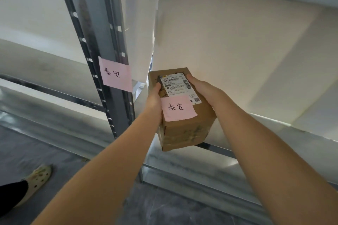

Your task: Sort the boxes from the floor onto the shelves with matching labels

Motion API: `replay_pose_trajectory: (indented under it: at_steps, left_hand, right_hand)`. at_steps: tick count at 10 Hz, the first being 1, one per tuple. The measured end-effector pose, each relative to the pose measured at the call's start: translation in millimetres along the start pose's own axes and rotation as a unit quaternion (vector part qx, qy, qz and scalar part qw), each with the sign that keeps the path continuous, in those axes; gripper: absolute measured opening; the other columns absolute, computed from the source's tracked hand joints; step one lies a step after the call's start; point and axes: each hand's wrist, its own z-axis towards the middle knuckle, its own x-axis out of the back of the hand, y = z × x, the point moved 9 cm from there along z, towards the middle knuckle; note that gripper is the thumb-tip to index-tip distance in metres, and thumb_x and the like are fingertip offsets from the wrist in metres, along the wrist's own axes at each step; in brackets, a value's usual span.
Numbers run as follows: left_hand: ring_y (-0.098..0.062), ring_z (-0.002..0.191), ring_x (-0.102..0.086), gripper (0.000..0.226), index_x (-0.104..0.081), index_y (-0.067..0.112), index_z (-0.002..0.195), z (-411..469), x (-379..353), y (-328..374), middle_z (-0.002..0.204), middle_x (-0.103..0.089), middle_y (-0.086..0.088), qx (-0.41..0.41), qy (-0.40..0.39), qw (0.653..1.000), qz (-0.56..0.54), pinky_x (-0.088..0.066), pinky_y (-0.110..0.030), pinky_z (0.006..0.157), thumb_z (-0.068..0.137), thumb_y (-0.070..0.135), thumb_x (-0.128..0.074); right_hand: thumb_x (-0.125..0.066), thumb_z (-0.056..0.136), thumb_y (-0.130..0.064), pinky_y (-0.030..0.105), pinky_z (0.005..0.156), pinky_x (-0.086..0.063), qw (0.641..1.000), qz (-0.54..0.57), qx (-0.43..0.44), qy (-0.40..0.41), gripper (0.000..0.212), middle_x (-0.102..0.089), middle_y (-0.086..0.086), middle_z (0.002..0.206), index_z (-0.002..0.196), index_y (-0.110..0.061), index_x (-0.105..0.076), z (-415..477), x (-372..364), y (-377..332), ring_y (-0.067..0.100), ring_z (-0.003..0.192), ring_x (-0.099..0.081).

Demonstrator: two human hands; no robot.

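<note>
Box [184,115] clasped between left hand [154,100], right hand [203,87], arms outstretched

Brown box [184,129], pink notes [178,108], grey shelf post [102,42], cream clog [37,179]

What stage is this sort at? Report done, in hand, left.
Done: box is off the floor, and its pink note matches the shelf note. In hand: left hand and right hand hold it at that shelf. Left: setting it down; other boxes aren't visible.
</note>
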Motion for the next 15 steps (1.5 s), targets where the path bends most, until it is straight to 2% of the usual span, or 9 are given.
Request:
replay_pose_trajectory:
  at_steps: [2,3,4,5,7,8,11,13,15]
  left_hand:
    - [-0.031,0.113,-0.059,0.078,-0.030,0.031,0.139,2,1,-15,0.127,-0.059,-0.005,-0.093,0.163,0.982,0.037,-0.046,-0.052,0.096,0.069,0.063,-0.039]
    - [-0.027,0.142,-0.024,0.058,-0.017,0.028,0.148,-26,-13,23,0.155,-0.026,-0.007,-0.281,0.206,0.906,0.240,-0.013,-0.052,0.117,0.092,0.044,-0.024]
    - [-0.017,0.146,-0.013,0.051,-0.030,0.026,0.144,-30,-28,57,0.157,-0.021,0.001,-0.445,0.109,0.767,0.450,0.004,-0.037,0.116,0.096,0.038,-0.018]
    - [-0.017,0.145,-0.014,0.057,-0.036,0.026,0.142,-16,-27,58,0.155,-0.027,0.001,-0.445,0.001,0.649,0.617,0.003,-0.036,0.117,0.092,0.042,-0.013]
    - [-0.021,0.144,-0.020,0.072,-0.033,0.024,0.144,-21,-13,54,0.154,-0.030,-0.003,-0.452,0.011,0.576,0.681,-0.001,-0.038,0.117,0.087,0.054,-0.002]
    - [-0.022,0.144,-0.018,0.080,-0.028,0.025,0.147,-26,-4,48,0.156,-0.026,-0.004,-0.463,0.005,0.535,0.707,0.000,-0.041,0.118,0.084,0.067,0.001]
    - [-0.039,0.132,-0.038,0.063,-0.039,0.019,0.141,-36,-8,41,0.144,-0.041,-0.019,-0.486,0.052,0.529,0.694,-0.011,-0.043,0.112,0.086,0.043,-0.057]
    - [-0.036,0.138,-0.028,0.063,-0.029,0.025,0.146,-33,-12,36,0.149,-0.033,-0.015,-0.464,0.054,0.550,0.693,-0.018,-0.047,0.114,0.089,0.039,-0.053]
    - [-0.023,0.147,0.000,0.086,0.002,0.028,0.149,-36,-12,35,0.160,-0.003,-0.002,-0.446,0.017,0.557,0.700,0.007,-0.035,0.113,0.086,0.056,-0.048]
  right_hand:
    - [-0.043,0.094,-0.046,0.030,0.063,-0.040,0.944,-0.216,0.173,0.181,0.042,-0.062,0.004,0.073,0.072,-0.014,-0.060,-14,48,-39,0.022,0.071,-0.058]
    - [-0.041,0.095,-0.040,0.033,0.081,-0.044,0.913,-0.263,0.212,0.230,0.034,-0.068,0.005,0.109,0.102,-0.018,-0.066,-37,63,-38,0.023,0.102,-0.060]
    - [-0.040,0.096,-0.039,0.041,0.107,-0.029,0.878,-0.342,0.227,0.246,0.045,-0.046,0.004,0.146,0.135,-0.017,-0.050,-74,55,-28,0.024,0.134,-0.040]
    - [-0.040,0.087,-0.056,0.047,0.115,-0.019,0.862,-0.380,0.284,0.180,0.065,-0.030,0.004,0.155,0.141,-0.019,-0.039,-111,3,-15,0.025,0.143,-0.023]
    - [-0.042,0.088,-0.048,0.053,0.108,-0.036,0.753,-0.526,0.346,0.191,0.057,-0.051,0.007,0.143,0.136,-0.017,-0.047,-113,-44,7,0.025,0.134,-0.045]
    - [-0.040,0.096,-0.037,0.048,0.117,-0.016,0.750,-0.539,0.334,0.189,0.053,-0.030,0.002,0.157,0.147,-0.026,-0.030,-101,-21,11,0.020,0.146,-0.024]
    - [-0.042,0.099,-0.029,0.042,0.119,-0.011,0.760,-0.536,0.324,0.176,0.054,-0.016,-0.002,0.161,0.149,-0.035,-0.023,-84,11,15,0.018,0.149,-0.011]
    - [-0.036,0.101,-0.028,0.046,0.119,-0.010,0.779,-0.524,0.285,0.195,0.052,-0.011,-0.002,0.162,0.149,-0.036,-0.018,-84,19,17,0.019,0.149,-0.007]
    - [-0.046,0.094,-0.044,0.042,0.120,-0.004,0.820,-0.464,0.233,0.241,0.069,-0.005,-0.003,0.163,0.151,-0.034,-0.009,-101,37,31,0.015,0.150,-0.002]
